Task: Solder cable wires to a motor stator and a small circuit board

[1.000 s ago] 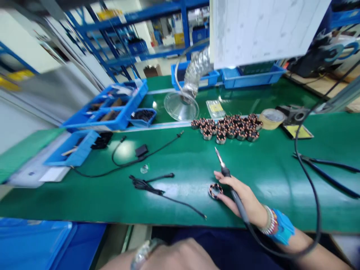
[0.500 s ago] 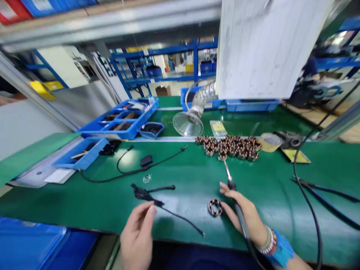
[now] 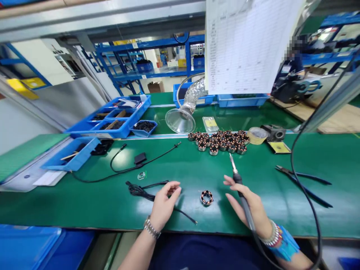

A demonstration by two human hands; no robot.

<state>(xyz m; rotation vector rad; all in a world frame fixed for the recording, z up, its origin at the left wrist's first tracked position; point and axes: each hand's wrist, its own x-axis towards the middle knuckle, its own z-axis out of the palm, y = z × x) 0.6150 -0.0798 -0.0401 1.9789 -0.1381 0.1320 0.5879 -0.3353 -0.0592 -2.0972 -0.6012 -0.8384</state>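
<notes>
Green bench (image 3: 107, 204) runs under both hands. Cluster of copper-wound cores (image 3: 223, 146) sits beyond R hand (image 3: 253, 204), ahead & a bit L of its fingertips. R hand is half open, thumb & fingers spread, w/ soldering iron (image 3: 245, 208) resting btwn thumb & forefinger, tip pointing away twd cluster. L hand (image 3: 165, 204) is now up over bench & further in than 0.5 s ago, loosely curled, thumb a bit apart from forefinger, nothing seen in its grip. Black cable (image 3: 137, 190) lies coiled L of it, one end running out R; can't tell if L hand touches it. Single core (image 3: 207, 204) is btwn hands, just L of R thumb, which now stands clear of it; neither hand has it, so handling is prob. btwn steps
</notes>
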